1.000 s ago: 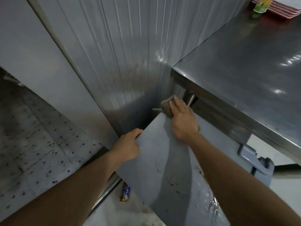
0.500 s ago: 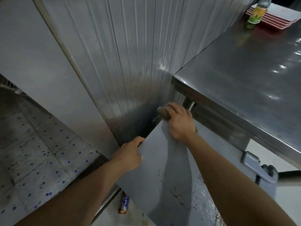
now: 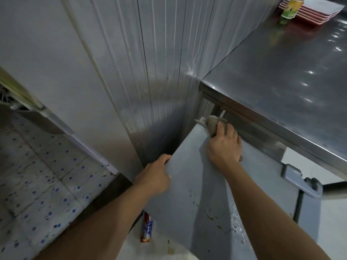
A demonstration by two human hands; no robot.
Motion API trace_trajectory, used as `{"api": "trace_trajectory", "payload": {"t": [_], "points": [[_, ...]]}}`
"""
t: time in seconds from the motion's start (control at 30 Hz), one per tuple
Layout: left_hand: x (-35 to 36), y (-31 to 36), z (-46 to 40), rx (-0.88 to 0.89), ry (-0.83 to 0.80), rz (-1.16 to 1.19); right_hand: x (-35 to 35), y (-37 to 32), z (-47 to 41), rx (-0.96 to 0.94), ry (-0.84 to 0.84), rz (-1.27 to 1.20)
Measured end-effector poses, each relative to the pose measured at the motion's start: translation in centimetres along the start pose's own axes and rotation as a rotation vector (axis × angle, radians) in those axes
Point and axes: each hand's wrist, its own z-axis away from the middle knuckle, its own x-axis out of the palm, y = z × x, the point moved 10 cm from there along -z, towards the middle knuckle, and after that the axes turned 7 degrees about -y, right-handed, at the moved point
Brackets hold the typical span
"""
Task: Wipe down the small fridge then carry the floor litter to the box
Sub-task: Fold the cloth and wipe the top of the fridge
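Observation:
The small grey fridge (image 3: 189,194) stands below me, its top stained and wet near the front. My left hand (image 3: 155,175) grips the fridge's left edge, thumb on top. My right hand (image 3: 224,145) presses a brownish cloth (image 3: 212,123) onto the far corner of the fridge top, fingers curled over it. A red, white and blue wrapper (image 3: 146,228) lies on the floor beside the fridge's left side. The box is not in view.
A steel counter (image 3: 281,81) overhangs the fridge on the right, with a green-labelled bottle (image 3: 291,8) and stacked red trays (image 3: 311,14) at its far end. A ribbed metal wall (image 3: 159,62) closes the corner. Blue-dotted tiled floor (image 3: 37,175) lies left. A grey door handle (image 3: 298,180) juts out right.
My right hand has slid the cloth slightly toward the far corner of the fridge top. The left hand keeps its grip on the edge. The view has tilted a little.

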Motion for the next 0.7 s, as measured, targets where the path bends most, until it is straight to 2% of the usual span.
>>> {"api": "trace_trajectory", "payload": {"t": [0.13, 0.2, 0.5, 0.7], "points": [[-0.1, 0.1, -0.2, 0.008, -0.018, 0.005, -1.4, 3.7, 0.7, 0.179, 0.050, 0.002], [0.0, 0.2, -0.3, 0.013, -0.024, 0.013, -1.4, 2.7, 0.4, 0.174, 0.054, -0.004], [-0.1, -0.3, -0.7, 0.004, 0.008, -0.003, 0.0, -6.6, -3.2, -0.332, -0.044, -0.024], [-0.9, 0.0, 0.7, -0.018, 0.073, -0.109, 1.0, -9.0, 2.1, -0.573, -0.111, -0.027]]}}
